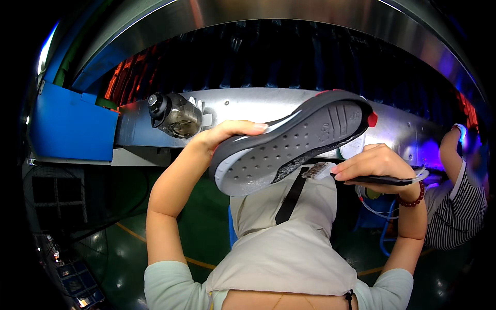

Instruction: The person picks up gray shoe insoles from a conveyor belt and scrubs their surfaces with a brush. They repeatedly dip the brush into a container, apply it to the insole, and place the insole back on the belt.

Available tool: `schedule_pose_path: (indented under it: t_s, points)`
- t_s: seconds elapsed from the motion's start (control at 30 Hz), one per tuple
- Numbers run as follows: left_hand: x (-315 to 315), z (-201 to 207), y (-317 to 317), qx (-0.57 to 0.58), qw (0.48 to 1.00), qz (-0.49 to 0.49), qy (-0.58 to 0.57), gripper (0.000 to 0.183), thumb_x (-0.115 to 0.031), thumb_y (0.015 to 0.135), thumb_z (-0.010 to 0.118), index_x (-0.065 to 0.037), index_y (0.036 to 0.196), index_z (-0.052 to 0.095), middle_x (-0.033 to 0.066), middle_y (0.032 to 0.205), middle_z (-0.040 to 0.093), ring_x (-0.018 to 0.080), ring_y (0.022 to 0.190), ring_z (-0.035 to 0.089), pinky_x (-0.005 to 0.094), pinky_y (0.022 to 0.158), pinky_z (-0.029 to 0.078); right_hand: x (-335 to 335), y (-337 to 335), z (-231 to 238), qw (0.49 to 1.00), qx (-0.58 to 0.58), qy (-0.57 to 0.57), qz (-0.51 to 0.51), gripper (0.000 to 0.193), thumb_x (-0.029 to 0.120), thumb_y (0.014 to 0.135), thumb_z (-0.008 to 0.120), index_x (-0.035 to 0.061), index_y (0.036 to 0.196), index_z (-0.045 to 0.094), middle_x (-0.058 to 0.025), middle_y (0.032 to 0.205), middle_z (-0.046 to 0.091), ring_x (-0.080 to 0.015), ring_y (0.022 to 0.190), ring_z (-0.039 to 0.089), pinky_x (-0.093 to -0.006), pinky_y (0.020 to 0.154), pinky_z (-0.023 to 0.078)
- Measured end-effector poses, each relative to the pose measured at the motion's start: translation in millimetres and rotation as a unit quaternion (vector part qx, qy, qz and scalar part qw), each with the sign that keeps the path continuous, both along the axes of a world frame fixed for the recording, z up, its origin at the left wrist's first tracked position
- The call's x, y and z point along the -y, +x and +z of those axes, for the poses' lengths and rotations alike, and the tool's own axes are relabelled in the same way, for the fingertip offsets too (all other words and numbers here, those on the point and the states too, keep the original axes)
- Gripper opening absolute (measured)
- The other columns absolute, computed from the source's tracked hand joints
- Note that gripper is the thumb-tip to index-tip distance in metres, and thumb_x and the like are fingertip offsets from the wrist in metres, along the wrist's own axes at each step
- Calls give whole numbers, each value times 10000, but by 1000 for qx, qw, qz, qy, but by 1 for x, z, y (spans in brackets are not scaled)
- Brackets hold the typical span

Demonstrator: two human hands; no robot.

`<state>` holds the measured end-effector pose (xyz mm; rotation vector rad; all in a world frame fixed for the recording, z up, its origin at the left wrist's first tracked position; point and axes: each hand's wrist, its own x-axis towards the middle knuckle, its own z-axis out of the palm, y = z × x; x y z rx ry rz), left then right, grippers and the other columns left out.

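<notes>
"Grip on the left side: how firm?"

"The left hand (221, 135) is clamped on a grey shoe sole (289, 144), its thumb laid along the dark sidewall. The other fingers are hidden behind, so I can't tell their spread."

"And the right?"

"The right hand (380, 163) is closed around a slim black tool (385, 180), thumb and fingertips drawn together near the front end. In this view that end shows near the sole, with a gap between."

"Where is the sole, exactly?"

"Held up in the air, overlapping the front edge of the metal ledge (248, 101), to the right of a dark-capped bottle (181, 118) toward the ledge's left end."

"Which way does it point?"

"Its long axis slants: white-edged end down-left, nearer the person; red-tabbed end up-right, over the ledge. The dimpled face is turned toward the wearer."
</notes>
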<state>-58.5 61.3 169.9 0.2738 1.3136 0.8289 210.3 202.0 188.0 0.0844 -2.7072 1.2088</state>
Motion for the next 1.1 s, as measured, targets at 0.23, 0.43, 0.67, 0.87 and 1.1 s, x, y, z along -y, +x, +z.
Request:
schedule_pose_path:
  t_s: [0.23,0.43,0.67,0.87,1.1]
  points:
    - [8,-30,-31,78,991,-60,92,493,-235,681,619,-9,1109,527,128,1009,575,189,895,545,287,801,415,0,10,-14,998,-43,-10,-39,205,-6,642,675,36,840,640,-117,894,646,-214,777,635,-263,632,473]
    - [16,-24,-28,154,973,-62,162,603,-221,663,587,18,1200,454,166,1104,534,212,960,525,268,860,378,-2,14,-14,991,-70,-70,-93,193,-28,679,642,1,869,625,-143,936,629,-237,862,620,-287,751,486]
    - [27,-30,-33,145,981,-7,132,668,-219,655,581,56,1233,391,178,1150,501,217,1003,506,265,884,361,-11,22,-11,992,-83,0,-97,213,-12,636,670,25,843,636,-123,911,640,-230,799,630,-282,685,486]
    - [27,-28,-24,104,981,-40,157,652,-248,685,580,46,1236,394,186,1165,494,222,1037,497,293,900,362,-18,30,-3,993,27,-77,-87,267,28,704,659,-15,963,610,-137,942,630,-225,888,613,-287,786,473]
    - [-1,-98,13,389,896,86,195,365,-202,829,455,41,1094,520,162,1032,587,236,897,594,331,834,456,4,-23,-43,918,-35,-342,-199,187,18,742,604,-28,922,623,-113,899,638,-148,816,599,-249,744,472]
